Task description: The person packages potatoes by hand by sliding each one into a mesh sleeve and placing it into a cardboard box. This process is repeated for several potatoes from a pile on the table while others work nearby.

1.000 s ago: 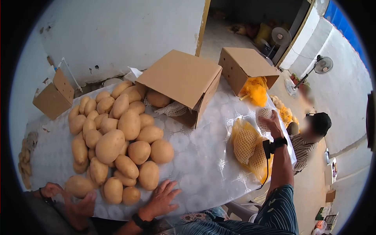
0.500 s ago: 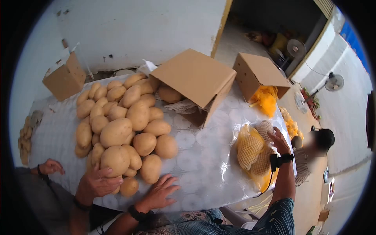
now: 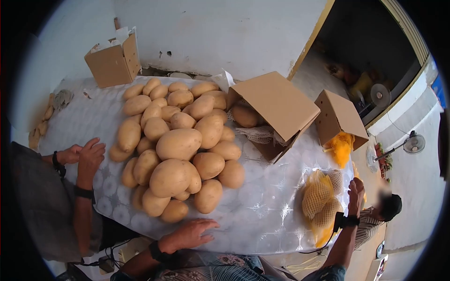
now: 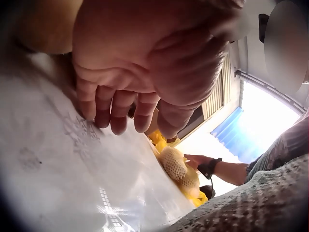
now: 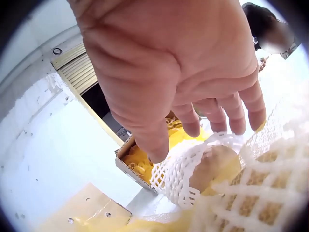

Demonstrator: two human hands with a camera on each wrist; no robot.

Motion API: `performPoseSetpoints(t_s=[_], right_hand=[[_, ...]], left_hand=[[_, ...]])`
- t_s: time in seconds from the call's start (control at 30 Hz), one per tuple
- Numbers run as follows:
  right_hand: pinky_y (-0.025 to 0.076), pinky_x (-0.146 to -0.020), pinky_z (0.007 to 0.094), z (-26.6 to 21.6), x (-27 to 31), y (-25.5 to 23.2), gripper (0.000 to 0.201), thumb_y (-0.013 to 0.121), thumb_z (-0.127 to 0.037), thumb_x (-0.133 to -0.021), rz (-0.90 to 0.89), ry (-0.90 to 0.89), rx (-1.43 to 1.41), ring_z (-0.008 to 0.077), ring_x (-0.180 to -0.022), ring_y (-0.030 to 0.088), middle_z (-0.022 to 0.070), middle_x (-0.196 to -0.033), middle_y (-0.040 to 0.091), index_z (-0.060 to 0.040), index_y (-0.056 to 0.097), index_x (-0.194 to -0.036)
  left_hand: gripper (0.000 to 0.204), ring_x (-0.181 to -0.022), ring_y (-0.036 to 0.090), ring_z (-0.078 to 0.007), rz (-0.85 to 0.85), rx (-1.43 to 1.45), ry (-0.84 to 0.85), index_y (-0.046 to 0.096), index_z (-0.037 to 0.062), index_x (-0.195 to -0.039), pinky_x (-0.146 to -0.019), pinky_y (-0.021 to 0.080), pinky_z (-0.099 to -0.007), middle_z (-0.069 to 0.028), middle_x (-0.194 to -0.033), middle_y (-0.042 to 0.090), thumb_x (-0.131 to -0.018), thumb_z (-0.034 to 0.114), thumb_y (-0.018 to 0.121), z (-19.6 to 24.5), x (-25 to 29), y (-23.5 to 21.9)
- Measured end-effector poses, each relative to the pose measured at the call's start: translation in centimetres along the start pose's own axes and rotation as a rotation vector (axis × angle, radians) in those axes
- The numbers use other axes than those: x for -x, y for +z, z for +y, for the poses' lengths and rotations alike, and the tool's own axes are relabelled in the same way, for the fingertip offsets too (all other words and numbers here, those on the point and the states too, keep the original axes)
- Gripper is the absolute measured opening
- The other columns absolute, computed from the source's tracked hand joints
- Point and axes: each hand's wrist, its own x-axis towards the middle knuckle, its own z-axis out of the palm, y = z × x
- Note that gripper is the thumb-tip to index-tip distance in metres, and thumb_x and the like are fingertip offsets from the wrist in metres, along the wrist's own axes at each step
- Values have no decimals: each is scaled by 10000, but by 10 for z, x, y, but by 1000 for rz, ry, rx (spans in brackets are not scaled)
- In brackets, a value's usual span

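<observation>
With twelve at the top of the head view, the left hand [image 3: 190,234] is at about seven o'clock by the near edge of the bench [image 3: 262,213], fingers stretched toward three. Its grip is wide and holds nothing; whether it touches the cover cannot be told. The right hand [image 3: 356,194] is at four o'clock, fingers extended. In the right wrist view its grip is wide too, thumb apart from the fingers, just beside a sleeved potato [image 5: 212,169] wrapped in white foam net; contact is unclear.

That potato lies at the one o'clock side of a yellow bag [image 3: 323,237], which holds more potatoes in netting. The heap of potatoes [image 3: 178,143] sits at nine o'clock, its lower end near the left hand. Farther toward nine, a second person's hands [image 3: 90,154] are close together.

Beyond, at two o'clock, a large carton [image 3: 276,105] has a potato and white netting in its mouth. Between two and three, a smaller carton [image 3: 335,112] spills yellow netting [image 3: 341,150]. Another carton [image 3: 110,65] stands at ten. Farther still are a fan [image 3: 414,143] at three and a dark doorway [image 3: 365,47] at two.
</observation>
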Motion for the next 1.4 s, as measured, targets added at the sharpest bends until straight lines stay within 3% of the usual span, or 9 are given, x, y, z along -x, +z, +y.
performPoseSetpoints(t_s=[0.07, 0.23, 0.37, 0.53, 0.6, 0.93, 1.1, 1.27, 1.4], right_hand=[[428, -707, 270, -66, 38, 40, 469, 609, -357, -854, 138, -188, -40, 124, -800, 526, 43, -914, 581, -2, 556, -1156], [477, -847, 305, -185, 123, 169, 297, 593, -48, -865, -485, -224, -159, 178, -1001, 586, 109, -1090, 617, 13, 561, -1154], [449, -938, 402, -194, 98, 270, 277, 634, -70, -785, -381, -764, 136, 406, -1087, 539, 213, -1208, 549, -55, 606, -1061], [476, -901, 440, -185, 40, 348, 314, 562, -127, -819, -407, -621, 589, 424, -1015, 584, 257, -1247, 517, -92, 602, -1129], [483, -882, 447, -110, -15, 406, 310, 553, -137, -823, -396, -599, 576, 411, -992, 600, 252, -1191, 558, -84, 613, -1122], [438, -661, 216, -196, 125, 279, 166, 617, -80, -859, -283, -224, -515, 68, -727, 506, -3, -806, 557, 12, 563, -986], [467, -659, 245, -215, 217, 234, 356, 739, -117, -776, -275, -229, -220, 96, -716, 534, 35, -817, 588, 14, 558, -1052], [513, -680, 309, -229, 265, 234, 410, 767, -37, -695, -503, -516, -64, 215, -731, 621, 116, -881, 631, -32, 592, -1066], [500, -739, 321, -225, 273, 235, 374, 706, 29, -728, -86, -496, -89, 239, -790, 609, 124, -969, 621, -13, 568, -1073]], left_hand=[[379, -1131, 539, -316, 6, 25, -26, 557, 64, -1172, -984, 416, -394, -157, -1186, 584, -827, 211, 613, 3, 6, -3], [408, -1121, 546, -327, -33, 52, -8, 529, 91, -1227, -955, 438, -386, -164, -1215, 567, -860, 250, 610, 3, 14, -11], [394, -1116, 554, -327, 32, 7, 42, 543, 93, -1214, -946, 447, -389, -167, -1206, 577, -852, 235, 610, 3, 26, -14], [387, -1101, 566, -324, 54, -8, 0, 552, 73, -1200, -941, 459, -392, -170, -1204, 582, -846, 219, 606, 13, 43, -33], [384, -1097, 567, -328, 100, -2, 0, 551, 76, -1202, -935, 459, -393, -168, -1193, 586, -848, 216, 607, 15, 49, -37], [350, -884, 653, -211, 234, 247, 30, 543, 19, -1163, -788, 517, -311, -107, -977, 646, -848, 134, 644, 13, 33, -50], [413, -894, 630, -220, 464, 578, 118, 491, 2, -1186, -773, 509, -329, -114, -1025, 615, -854, 191, 648, 41, 4, -52], [344, -861, 614, -153, 334, 284, 144, 521, -11, -1126, -738, 489, -262, -77, -947, 636, -851, 148, 654, 43, -19, -49], [274, -816, 578, -86, 242, 438, -46, 530, -3, -1052, -687, 474, -241, -59, -936, 639, -836, 113, 652, 17, -10, -34]])
